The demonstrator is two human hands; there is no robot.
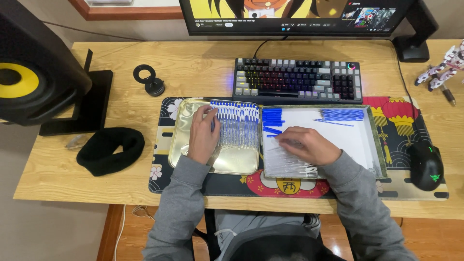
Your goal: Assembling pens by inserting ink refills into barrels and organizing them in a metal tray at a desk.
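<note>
A shallow gold metal tray lies flat on the desk mat, holding a neat row of clear pens with blue caps laid side by side. Just beside it, touching, sits a white-lined tray with loose blue caps, thin blue refills and a heap of clear barrels.

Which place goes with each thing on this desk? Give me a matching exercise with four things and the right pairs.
Things:
1. left hand
2. right hand
3. mouse
4. black wrist rest

Places:
A. far right of the desk mat
B. on the pens in the metal tray
C. on the bare wood left of the mat
D. on the clear tubes in the white tray

Pairs: 1-B, 2-D, 3-A, 4-C
</note>
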